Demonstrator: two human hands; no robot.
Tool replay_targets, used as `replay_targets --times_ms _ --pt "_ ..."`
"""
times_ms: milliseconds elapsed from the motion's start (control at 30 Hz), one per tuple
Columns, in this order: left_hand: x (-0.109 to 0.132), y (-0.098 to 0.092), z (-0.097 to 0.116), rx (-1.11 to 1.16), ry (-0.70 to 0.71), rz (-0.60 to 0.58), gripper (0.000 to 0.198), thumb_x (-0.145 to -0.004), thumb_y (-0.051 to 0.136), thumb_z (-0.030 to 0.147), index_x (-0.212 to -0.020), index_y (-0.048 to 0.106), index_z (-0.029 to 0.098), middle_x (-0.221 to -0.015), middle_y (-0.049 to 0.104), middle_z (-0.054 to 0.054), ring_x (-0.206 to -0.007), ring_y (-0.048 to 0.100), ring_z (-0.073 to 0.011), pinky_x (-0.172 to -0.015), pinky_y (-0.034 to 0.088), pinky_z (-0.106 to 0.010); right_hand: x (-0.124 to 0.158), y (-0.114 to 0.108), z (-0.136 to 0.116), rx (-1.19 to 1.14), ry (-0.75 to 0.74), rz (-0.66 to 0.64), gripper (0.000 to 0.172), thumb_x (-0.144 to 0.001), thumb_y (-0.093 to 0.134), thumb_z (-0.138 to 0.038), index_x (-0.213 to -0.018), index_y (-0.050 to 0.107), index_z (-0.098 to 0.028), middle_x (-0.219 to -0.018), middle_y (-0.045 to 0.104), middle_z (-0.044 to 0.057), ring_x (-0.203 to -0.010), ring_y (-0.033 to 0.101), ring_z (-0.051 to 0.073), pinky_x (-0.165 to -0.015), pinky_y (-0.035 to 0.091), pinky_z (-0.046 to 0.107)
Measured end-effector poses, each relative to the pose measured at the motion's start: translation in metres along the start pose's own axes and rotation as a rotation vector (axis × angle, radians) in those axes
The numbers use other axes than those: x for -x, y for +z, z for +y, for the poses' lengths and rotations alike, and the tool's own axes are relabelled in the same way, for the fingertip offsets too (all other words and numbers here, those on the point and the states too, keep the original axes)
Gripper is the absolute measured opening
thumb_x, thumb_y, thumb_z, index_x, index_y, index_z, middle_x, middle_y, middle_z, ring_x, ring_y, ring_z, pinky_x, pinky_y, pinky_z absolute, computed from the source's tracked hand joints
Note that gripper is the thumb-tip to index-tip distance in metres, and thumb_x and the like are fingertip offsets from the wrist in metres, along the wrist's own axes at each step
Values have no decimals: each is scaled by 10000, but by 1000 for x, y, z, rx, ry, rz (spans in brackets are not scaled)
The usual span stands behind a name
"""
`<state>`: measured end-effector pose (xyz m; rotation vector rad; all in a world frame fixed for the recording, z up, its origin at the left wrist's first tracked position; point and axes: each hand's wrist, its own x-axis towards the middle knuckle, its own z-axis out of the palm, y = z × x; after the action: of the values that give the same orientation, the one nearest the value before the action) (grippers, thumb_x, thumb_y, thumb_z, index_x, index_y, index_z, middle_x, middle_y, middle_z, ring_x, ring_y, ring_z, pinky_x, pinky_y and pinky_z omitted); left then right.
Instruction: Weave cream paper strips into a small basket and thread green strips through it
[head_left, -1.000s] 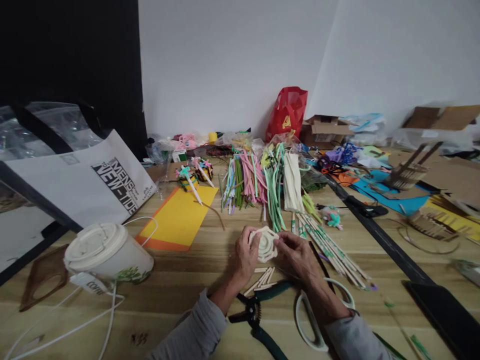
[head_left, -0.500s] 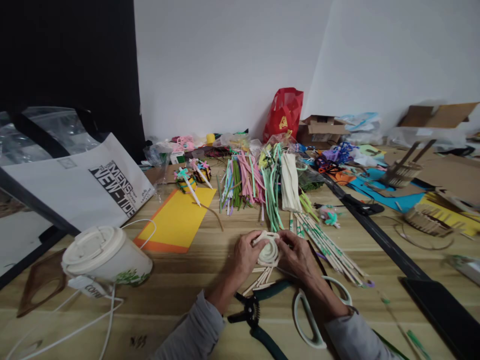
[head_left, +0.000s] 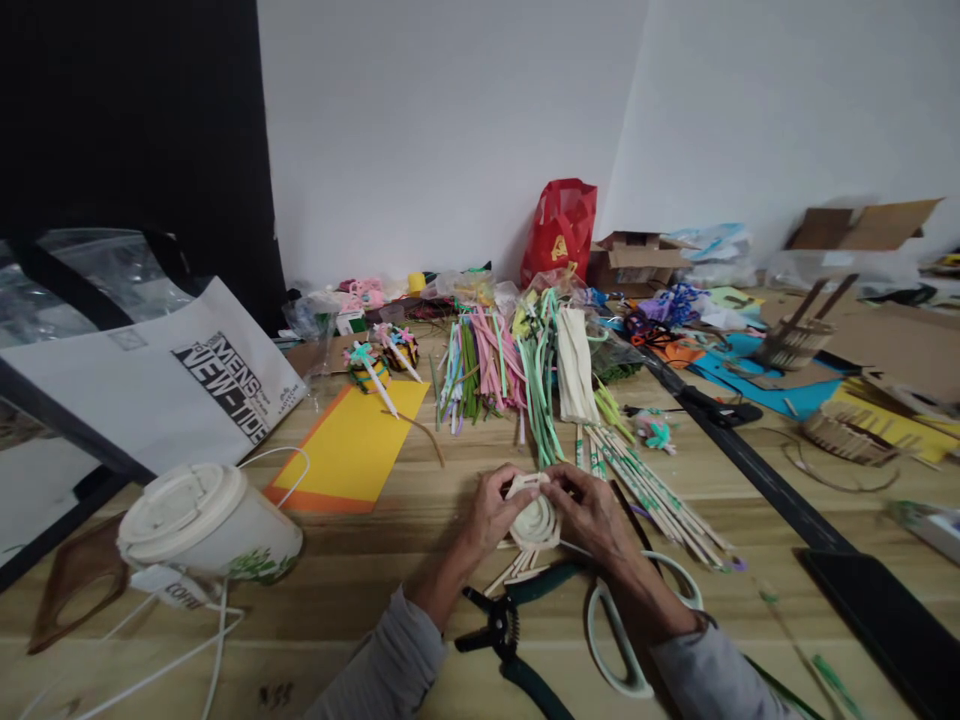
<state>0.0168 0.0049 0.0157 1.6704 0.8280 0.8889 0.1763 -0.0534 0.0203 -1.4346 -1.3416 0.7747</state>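
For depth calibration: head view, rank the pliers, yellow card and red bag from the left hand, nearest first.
From the left hand:
1. Green-handled pliers, just below it, toward the person.
2. Yellow card, to its left on the table.
3. Red plastic bag, far back by the wall.

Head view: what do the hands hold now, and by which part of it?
The left hand and right hand hold a coiled cream strip by its opposite outer edges.

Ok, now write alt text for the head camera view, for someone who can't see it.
The left hand and right hand pinch a coiled cream paper strip above a wooden table, among colored paper strips, green-handled pliers and white-handled scissors.
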Motion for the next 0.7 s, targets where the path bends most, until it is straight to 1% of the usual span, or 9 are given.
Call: replay_targets --times_ms 233,367,533,700 --pt "0 1 1 65 -44 7 311 -723 687 441 -759 647 135 -695 593 -7 -642 510 -133 -593 407 -219 -2 -3 -11 -281 106 -91 288 -765 679 -428 -824 654 -148 -720 626 25 -644 543 160 -601 417 264" --pt "-1 2 -2 73 -51 31 308 -727 687 439 -752 654 134 -689 594 -4 -642 509 -129 -592 407 -215 -1 -3 -16 -368 157 -101 305 -730 722 -437 -792 668 -143 -700 630 20 -628 547 149 -600 419 257" --pt "-1 1 -2 129 -64 85 319 -723 692 444 -717 633 130 -654 557 11 -595 468 -110 -558 390 -206 0 -1 -17 -457 175 -141 345 -692 768 -427 -885 688 -152 -749 660 28 -659 583 160 -614 448 263" --pt "-1 1 -1 236 -88 72 304 -716 705 421 -771 634 131 -697 576 3 -609 482 -111 -571 404 -207 -1 0 -19 -494 224 -130 362 -670 776 -477 -819 671 -164 -733 662 36 -633 583 157 -609 463 274"
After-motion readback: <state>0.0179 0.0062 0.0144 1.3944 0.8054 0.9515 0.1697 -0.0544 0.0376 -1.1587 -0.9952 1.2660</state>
